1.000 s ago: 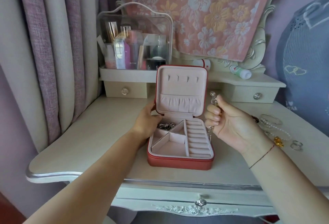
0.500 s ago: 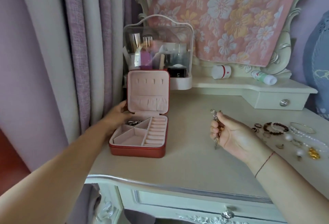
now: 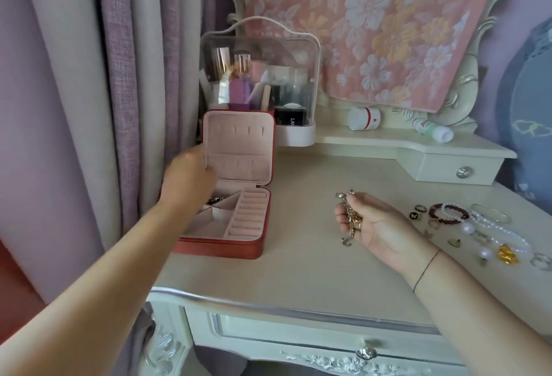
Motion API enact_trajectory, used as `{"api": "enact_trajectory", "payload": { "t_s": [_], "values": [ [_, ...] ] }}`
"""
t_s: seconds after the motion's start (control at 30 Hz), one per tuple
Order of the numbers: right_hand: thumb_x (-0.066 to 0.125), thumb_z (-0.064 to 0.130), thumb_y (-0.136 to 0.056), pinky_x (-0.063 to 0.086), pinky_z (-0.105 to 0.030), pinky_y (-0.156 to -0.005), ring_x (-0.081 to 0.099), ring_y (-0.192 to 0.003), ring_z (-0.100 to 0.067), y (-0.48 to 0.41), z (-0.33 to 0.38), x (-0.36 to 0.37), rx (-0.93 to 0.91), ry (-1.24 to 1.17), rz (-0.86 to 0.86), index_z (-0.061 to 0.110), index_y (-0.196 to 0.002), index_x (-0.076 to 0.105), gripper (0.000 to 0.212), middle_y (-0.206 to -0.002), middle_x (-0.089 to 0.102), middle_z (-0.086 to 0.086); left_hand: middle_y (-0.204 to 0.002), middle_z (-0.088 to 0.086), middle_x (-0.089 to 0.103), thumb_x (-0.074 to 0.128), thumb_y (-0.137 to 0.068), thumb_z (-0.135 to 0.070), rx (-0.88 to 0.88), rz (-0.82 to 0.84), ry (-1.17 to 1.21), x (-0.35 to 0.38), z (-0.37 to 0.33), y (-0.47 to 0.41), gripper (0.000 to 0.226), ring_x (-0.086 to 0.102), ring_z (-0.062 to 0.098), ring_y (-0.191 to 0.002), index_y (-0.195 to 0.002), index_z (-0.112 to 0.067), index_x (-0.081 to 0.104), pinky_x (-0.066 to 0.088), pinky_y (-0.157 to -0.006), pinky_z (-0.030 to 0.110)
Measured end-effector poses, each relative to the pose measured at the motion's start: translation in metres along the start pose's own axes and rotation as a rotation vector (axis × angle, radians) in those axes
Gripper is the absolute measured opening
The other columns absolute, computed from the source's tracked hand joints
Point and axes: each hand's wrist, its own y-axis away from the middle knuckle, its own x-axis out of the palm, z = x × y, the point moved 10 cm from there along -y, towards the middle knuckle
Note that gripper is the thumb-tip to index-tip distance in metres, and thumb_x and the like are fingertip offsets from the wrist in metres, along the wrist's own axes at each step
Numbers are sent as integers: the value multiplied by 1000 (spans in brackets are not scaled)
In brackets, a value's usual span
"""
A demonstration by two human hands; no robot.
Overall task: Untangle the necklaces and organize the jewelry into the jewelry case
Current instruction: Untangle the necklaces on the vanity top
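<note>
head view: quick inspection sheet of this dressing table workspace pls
surface: cream dressing table, case at left, loose jewelry at right.
job's things: red jewelry case open, lid upright, some chain in its back left compartment; tangled necklaces held above the table; loose jewelry (bracelets, rings, pearls) lying on the table.
clutter: clear cosmetics organiser, white jar and a lying bottle on the back shelf.
grips: left hand at the lid's left edge, blurred, grip unclear; right hand curled round the necklaces.
cables: nothing seen.
surroundings: curtain at left, floral cloth behind.
</note>
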Motion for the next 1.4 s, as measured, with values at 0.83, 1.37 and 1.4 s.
{"api": "enact_trajectory", "payload": {
  "t_s": [0.83,1.37,1.4],
  "values": [
    [67,10,-87,55,-27,-62,64,-63,-14,-29,22,-42,-19,456,64,9,-91,66,5,-77,66,-5,-91,6,71,73,-81,-1,-3,863,935,188,-155,90,29,69,14,-85,-106,-13,65,52,-87,22],
    [52,11,-93,19,-18,-47,26,-44,-7,-25,31,-49,-4,227,86,10,-89,64,13,-52,34,4,-67,2,57,46,-99,-6,-203,641,1173,169,-140,63,24,57,13,-60,-92,-8,69,50,-63,18],
    [52,10,-93,19,-18,-46,26,-43,-7,-25,31,-49,2,209,85,11,-88,65,14,-52,34,5,-67,2,54,44,-99,-4,-228,612,1193,168,-137,61,25,54,14,-58,-92,-7,68,50,-61,19]
  ]
}}
